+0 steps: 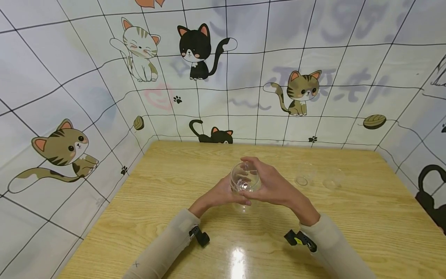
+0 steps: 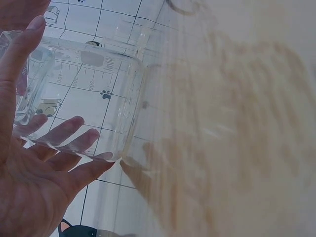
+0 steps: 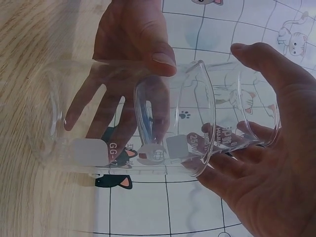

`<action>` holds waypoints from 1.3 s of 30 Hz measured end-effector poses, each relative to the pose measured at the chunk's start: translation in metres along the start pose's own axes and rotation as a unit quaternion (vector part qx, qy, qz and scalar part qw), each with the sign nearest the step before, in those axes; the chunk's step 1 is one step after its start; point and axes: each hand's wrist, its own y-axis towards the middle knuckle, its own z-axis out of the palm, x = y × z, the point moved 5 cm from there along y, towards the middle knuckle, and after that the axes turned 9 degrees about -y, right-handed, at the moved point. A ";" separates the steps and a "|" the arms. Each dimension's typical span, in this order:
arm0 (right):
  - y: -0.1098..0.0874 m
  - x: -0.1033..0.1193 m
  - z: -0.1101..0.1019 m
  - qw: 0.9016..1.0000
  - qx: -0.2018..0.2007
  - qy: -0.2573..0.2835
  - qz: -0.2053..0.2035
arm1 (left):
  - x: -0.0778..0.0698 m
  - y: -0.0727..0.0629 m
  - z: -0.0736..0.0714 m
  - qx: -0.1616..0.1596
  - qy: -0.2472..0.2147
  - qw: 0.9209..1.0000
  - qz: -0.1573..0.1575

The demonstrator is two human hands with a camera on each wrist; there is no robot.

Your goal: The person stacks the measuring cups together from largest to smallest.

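Two clear glass beakers stand one partly inside the other in front of me. My left hand (image 1: 221,192) curls round the larger, lower beaker (image 3: 74,116), thumb on one side and fingers on the other. The smaller beaker (image 3: 224,116), marked 250, has its lower part inside the larger one's mouth. My right hand (image 1: 273,184) grips this smaller beaker near its top, thumb and fingers on opposite sides. In the left wrist view, graduation marks show on the larger beaker (image 2: 94,89). Whether its base touches the table I cannot tell.
Two more clear glass vessels, one on the left (image 1: 304,176) and one on the right (image 1: 332,180), stand on the wooden table (image 1: 167,166) beyond my right hand. Cat-patterned cloth walls (image 1: 244,97) border the table at the back and sides.
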 end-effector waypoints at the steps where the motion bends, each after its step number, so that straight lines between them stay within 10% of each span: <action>1: 0.000 0.000 0.000 1.000 -0.001 -0.002 0.000 | 0.000 0.000 0.000 -0.001 0.003 1.000 -0.001; 39: 0.001 0.004 0.005 1.000 -0.025 -0.011 0.014 | -0.001 -0.001 -0.001 -0.003 0.020 1.000 -0.012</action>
